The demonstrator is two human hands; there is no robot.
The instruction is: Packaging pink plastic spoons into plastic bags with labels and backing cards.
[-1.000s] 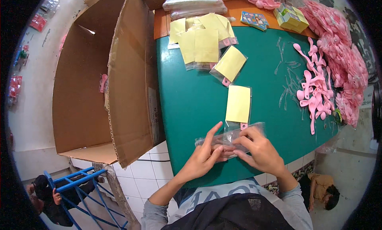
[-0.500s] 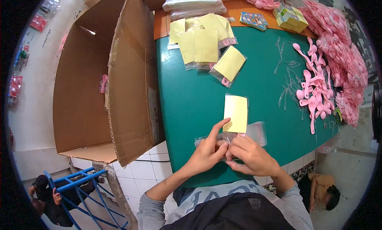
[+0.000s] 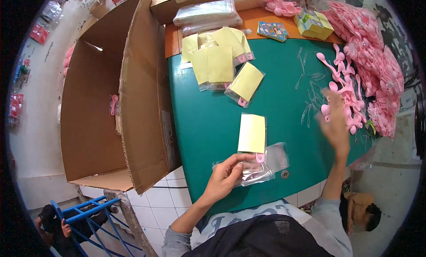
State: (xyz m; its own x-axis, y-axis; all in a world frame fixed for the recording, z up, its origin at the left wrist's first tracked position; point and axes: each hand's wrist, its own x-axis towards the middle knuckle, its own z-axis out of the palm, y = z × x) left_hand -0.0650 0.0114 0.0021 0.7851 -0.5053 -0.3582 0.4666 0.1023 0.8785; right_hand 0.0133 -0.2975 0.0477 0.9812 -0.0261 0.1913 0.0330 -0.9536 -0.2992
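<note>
The green table [image 3: 284, 101] is bounded on the left by a large open cardboard box [image 3: 144, 92], whose near wall rises along the table edge and blocks access from that side. At the far edge lie a stack of clear packets [image 3: 205, 16], several blue printed cards [image 3: 272, 31] and a block of yellow cards [image 3: 313, 26]. In front of the stack is an overlapping pile of bagged yellow cards [image 3: 219, 63]; one separate bagged card [image 3: 246, 81] lies tilted just beside it. Along the right edge, a heap of bagged pink spoons [image 3: 381, 77] borders the loose pink spoons [image 3: 352, 99]. Thin plastic strips [image 3: 317, 75] are scattered to the left of these spoons.

The near bagged card [image 3: 252, 133] lies near the table's front edge: yellow, rectangular, in a clear sleeve, with a pink handle [image 3: 260, 158] showing below it. The handle has a small hole at its end. Clear bags [image 3: 262, 175], flat, glossy and creased, lie directly below. The left hand [image 3: 224, 177] is closed on the clear bags at their left part, index finger beside the handle. The right hand [image 3: 333, 121] is over the left side of the loose pink spoons, partly covering them; it is blurred, but its thumb and fingers appear spread apart.
</note>
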